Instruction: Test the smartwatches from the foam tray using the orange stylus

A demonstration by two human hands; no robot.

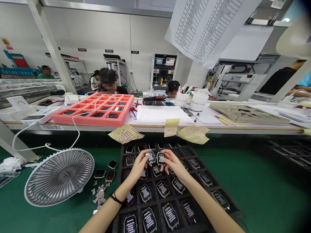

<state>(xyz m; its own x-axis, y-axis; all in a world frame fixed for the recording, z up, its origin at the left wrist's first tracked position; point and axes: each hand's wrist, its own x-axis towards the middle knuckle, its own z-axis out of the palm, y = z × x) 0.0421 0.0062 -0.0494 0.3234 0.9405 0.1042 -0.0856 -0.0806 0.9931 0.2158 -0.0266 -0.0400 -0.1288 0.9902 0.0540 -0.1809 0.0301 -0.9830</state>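
Over a black foam tray (pixel 159 202), my left hand (pixel 141 163) holds a watch face (pixel 151 157) between thumb and fingers, its screen lit with text. Close beside it, my right hand (pixel 174 163) grips another lit watch face (pixel 161 159), thumb on its screen. Both are raised above the back half of the tray. In the tray's compartments lie several more watch faces, many showing white text, such as one (pixel 170 215) near the front. A dark band circles my left wrist.
A white fan (pixel 59 177) stands left on the green mat (pixel 233 181). Loose watch faces (pixel 110 175) and paper scraps (pixel 100 195) lie between fan and tray. On the shelf sit a pink foam tray (pixel 91 120), papers (pixel 162 114) and a grey tray (pixel 250 115). People sit beyond.
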